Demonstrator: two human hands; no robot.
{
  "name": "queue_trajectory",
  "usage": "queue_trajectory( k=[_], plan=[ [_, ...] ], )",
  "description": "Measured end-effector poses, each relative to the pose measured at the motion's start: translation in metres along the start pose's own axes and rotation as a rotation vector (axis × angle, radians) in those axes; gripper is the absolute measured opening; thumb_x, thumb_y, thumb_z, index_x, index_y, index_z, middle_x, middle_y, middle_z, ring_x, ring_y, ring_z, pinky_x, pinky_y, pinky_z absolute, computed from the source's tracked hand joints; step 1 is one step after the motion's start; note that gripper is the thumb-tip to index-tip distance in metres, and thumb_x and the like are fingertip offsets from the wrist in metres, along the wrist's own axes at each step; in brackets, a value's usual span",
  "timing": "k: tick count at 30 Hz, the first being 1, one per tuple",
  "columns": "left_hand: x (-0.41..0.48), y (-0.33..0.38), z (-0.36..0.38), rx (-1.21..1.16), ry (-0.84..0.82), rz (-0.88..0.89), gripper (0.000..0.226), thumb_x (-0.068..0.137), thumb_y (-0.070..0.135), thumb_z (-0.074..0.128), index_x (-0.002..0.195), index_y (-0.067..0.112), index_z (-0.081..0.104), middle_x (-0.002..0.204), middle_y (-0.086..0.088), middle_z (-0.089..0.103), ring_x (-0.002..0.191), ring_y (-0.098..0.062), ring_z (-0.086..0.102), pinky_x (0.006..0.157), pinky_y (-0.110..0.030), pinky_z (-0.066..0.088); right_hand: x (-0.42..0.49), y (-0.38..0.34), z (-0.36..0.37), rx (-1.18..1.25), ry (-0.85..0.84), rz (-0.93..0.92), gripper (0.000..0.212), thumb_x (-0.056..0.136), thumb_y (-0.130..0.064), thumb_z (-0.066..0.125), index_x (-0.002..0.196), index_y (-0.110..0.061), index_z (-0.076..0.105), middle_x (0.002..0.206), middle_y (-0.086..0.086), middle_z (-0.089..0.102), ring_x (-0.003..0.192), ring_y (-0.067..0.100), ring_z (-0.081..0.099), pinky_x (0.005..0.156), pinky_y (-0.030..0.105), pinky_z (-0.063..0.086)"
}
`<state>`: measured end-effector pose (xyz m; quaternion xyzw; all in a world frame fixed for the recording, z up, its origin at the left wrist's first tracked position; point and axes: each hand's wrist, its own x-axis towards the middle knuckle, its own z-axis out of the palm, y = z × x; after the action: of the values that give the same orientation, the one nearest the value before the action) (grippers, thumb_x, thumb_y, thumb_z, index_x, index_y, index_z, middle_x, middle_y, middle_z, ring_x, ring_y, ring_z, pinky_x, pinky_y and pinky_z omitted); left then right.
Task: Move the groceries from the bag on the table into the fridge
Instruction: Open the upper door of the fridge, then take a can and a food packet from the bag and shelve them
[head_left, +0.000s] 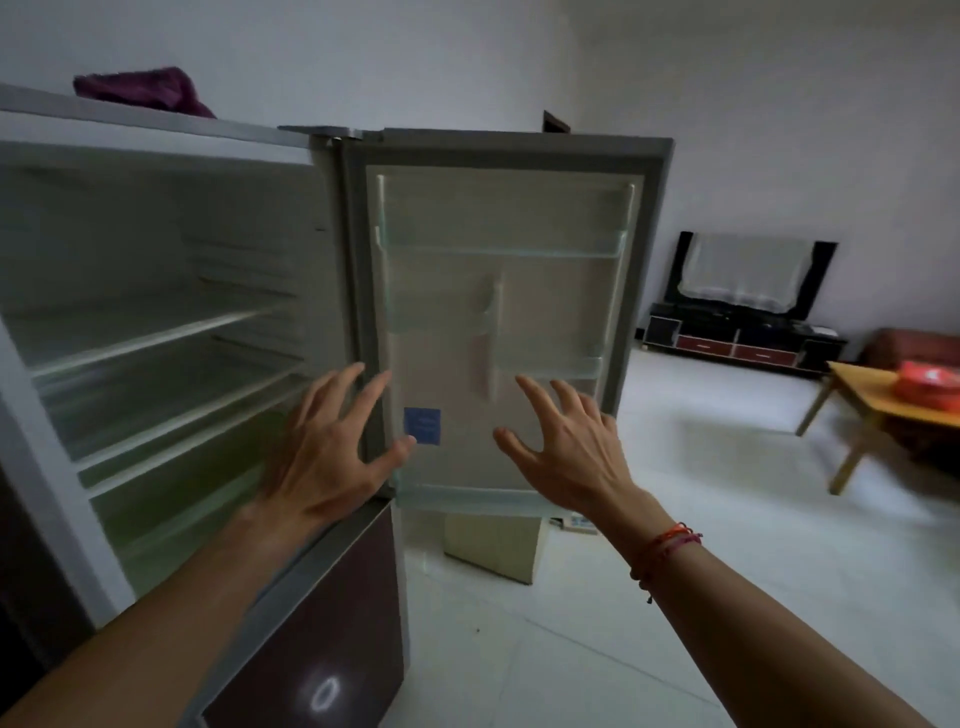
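Note:
The fridge (156, 218) stands at the left with its upper door (498, 322) swung wide open to the right. Its glass shelves (156, 332) and the clear door racks hold nothing that I can see. My left hand (327, 452) hovers with spread fingers in front of the door's hinge edge. My right hand (566, 447), also spread and holding nothing, is raised before the inside of the door. A red bag (930, 387) lies on the wooden table (852, 384) far off at the right edge.
A purple cloth (140, 91) lies on top of the fridge. The dark lower fridge door (322, 623) is closed. A cardboard box (493, 540) sits on the pale tiled floor behind the open door. A low TV stand (737, 338) is against the far wall.

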<state>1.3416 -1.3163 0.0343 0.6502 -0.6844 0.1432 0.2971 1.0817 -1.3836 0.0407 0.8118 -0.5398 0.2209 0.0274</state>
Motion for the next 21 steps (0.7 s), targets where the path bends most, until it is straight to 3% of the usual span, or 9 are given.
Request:
queue_trajectory(
  k=[4,9,14,19,21],
  plan=[
    [0.004,0.028,0.022,-0.141,-0.033,0.145,0.08,0.081,0.069,0.042,0.146,0.022,0.046,0.148,-0.013,0.044,0.135,-0.034,0.039,0.107,-0.051,0.039,-0.043,0.023,-0.013,-0.06,0.008,0.144,0.078,0.091,-0.075,0.037,0.157,-0.04,0.014,0.161,0.014,0.028,0.143,0.034,0.032,0.11,0.049,0.034],
    [0.002,0.078,0.047,-0.217,-0.118,0.277,0.08,0.083,0.074,0.035,0.15,0.029,0.037,0.155,-0.007,0.034,0.141,-0.029,0.032,0.106,-0.052,0.041,-0.104,0.056,-0.037,-0.149,0.038,0.363,0.075,0.093,-0.074,0.035,0.158,-0.04,0.015,0.163,0.015,0.025,0.147,0.036,0.027,0.113,0.051,0.028],
    [0.0,0.147,0.068,-0.27,-0.207,0.406,0.085,0.083,0.077,0.023,0.154,0.031,0.028,0.163,-0.004,0.022,0.148,-0.029,0.019,0.112,-0.052,0.03,-0.162,0.09,-0.068,-0.198,0.048,0.553,0.073,0.095,-0.07,0.035,0.159,-0.04,0.015,0.166,0.014,0.016,0.151,0.035,0.016,0.119,0.052,0.02],
    [-0.005,0.218,0.089,-0.347,-0.256,0.511,0.084,0.083,0.076,0.025,0.153,0.03,0.031,0.162,-0.003,0.023,0.148,-0.028,0.018,0.108,-0.057,0.035,-0.215,0.128,-0.092,-0.264,0.075,0.695,0.089,0.077,-0.08,0.011,0.157,-0.041,0.017,0.165,0.014,0.021,0.149,0.036,0.021,0.118,0.054,0.02],
    [-0.008,0.244,0.098,-0.37,-0.276,0.54,0.084,0.083,0.076,0.025,0.152,0.027,0.034,0.161,-0.005,0.025,0.147,-0.03,0.022,0.105,-0.059,0.037,-0.233,0.144,-0.1,-0.289,0.091,0.733,0.089,0.078,-0.079,0.012,0.157,-0.04,0.018,0.163,0.015,0.024,0.148,0.036,0.024,0.117,0.055,0.023]
  ],
)
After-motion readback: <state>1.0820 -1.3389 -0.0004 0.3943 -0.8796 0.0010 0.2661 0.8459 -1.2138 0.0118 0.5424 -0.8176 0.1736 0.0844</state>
